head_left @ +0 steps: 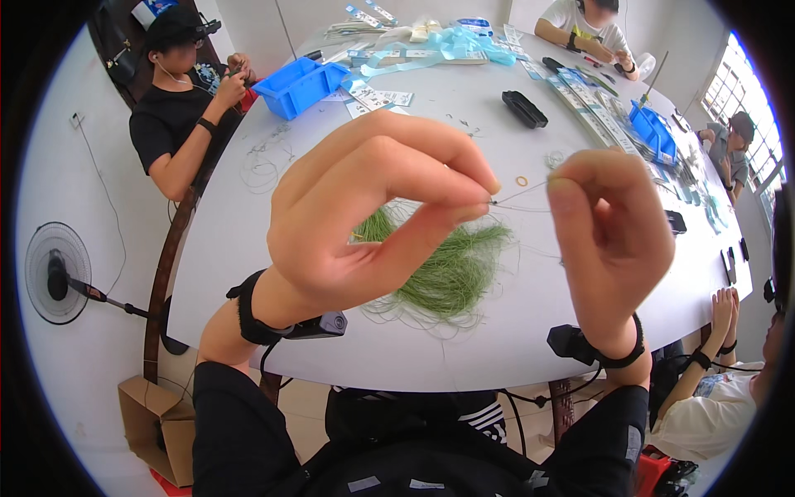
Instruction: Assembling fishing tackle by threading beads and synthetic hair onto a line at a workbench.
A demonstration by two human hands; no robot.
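Note:
My left hand (373, 199) is closed in a pinch over the table, thumb and forefinger together on a tiny dark piece (493, 201) too small to name. From it a thin line (526, 193) runs across to my right hand (609, 236), whose thumb and bent forefinger pinch its other end. The stretch between the hands looks pulled straight, with fainter strands below it. Under and behind my left hand, a loose bundle of green thin strands (451, 269) lies on the white table (248, 323), partly hidden by the hand.
Farther off are a blue bin (300, 85), a black tray (524, 108), light-blue ribbon (464, 45), and a second blue bin (652, 131) beside long printed cards (592, 108). A small tan ring (521, 180) lies beyond my fingertips. Other people sit around the table. A fan (58, 272) stands left.

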